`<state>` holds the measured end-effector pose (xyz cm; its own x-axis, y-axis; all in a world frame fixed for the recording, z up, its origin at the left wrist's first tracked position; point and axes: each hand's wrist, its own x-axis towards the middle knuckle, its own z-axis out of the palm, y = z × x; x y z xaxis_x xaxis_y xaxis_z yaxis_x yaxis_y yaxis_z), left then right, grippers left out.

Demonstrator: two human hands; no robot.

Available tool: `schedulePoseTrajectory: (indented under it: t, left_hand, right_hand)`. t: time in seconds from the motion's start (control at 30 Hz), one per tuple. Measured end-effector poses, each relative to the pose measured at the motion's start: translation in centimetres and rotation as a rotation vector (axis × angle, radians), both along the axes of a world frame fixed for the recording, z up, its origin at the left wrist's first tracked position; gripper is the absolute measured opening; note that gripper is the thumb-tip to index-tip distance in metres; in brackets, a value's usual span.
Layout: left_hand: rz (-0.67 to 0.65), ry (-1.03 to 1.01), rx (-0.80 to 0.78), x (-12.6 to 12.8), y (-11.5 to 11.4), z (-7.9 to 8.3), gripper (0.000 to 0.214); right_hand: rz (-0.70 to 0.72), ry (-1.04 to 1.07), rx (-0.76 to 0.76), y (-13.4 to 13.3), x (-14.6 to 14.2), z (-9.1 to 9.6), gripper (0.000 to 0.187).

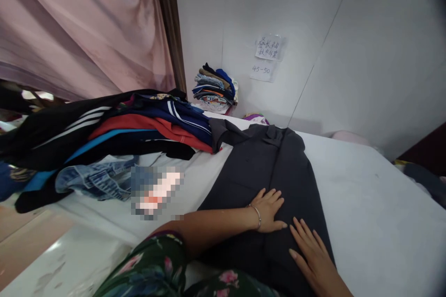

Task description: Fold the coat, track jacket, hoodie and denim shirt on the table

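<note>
On the white table, right up against the person's front, there's a dark grey jacket laid out long, far end toward the wall. Both hands are palm down on it, nothing gripped. Left hand sits around the middle: fingers straight and pretty relaxed, small gaps between them, thumb stuck out sideways toward the other hand. Right hand is closer to the body, by the jacket's right edge, fingers stretched out and a bit fanned, thumb well away from the rest. The two thumbs are near each other but not touching.

As for the jacket, it's mostly flat and smooth, with a line running lengthwise down the middle. Far end is the messy bit, kinda bunched and creased, and what looks like a sleeve pokes out left to the heap of clothes. Near end is dark and partly hidden by the left arm, so can't tell how it lies there. Jeans are off to the left, in front of that heap, and a folded stack stands by the wall.
</note>
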<state>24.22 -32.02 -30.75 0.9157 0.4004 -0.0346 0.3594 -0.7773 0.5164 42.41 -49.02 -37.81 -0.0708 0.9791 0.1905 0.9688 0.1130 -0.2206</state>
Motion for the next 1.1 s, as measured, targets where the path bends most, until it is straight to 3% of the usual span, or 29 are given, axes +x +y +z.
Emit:
schedulePoseTrajectory:
  t: [0.37, 0.47, 0.6, 0.8, 0.93, 1.1]
  left_hand:
    - [0.151, 0.065, 0.087, -1.9, 2.6, -0.5, 0.071]
    - [0.289, 0.080, 0.100, -2.4, 5.1, -0.2, 0.060]
    - [0.532, 0.055, 0.103, -2.8, 10.3, 0.5, 0.041]
    - [0.837, -0.017, 0.088, -2.1, 17.6, 1.1, 0.037]
    - [0.943, -0.049, 0.066, -0.9, 20.1, 0.9, 0.034]
    - [1.017, -0.029, 0.033, 0.2, 21.6, 0.1, 0.031]
  right_hand:
    - [-0.010, -0.004, -0.058, -1.1, -2.0, 2.1, 0.051]
    - [0.015, -0.001, -0.083, -1.6, -2.2, 2.1, 0.051]
    - [0.014, 0.020, -0.068, -1.8, -2.4, 1.9, 0.053]
    - [0.017, 0.019, -0.048, -1.9, -2.4, 1.6, 0.060]
    - [0.043, 0.005, -0.029, -1.9, -2.3, 1.6, 0.064]
    - [0.057, -0.021, -0.007, -1.8, -1.9, 1.3, 0.067]
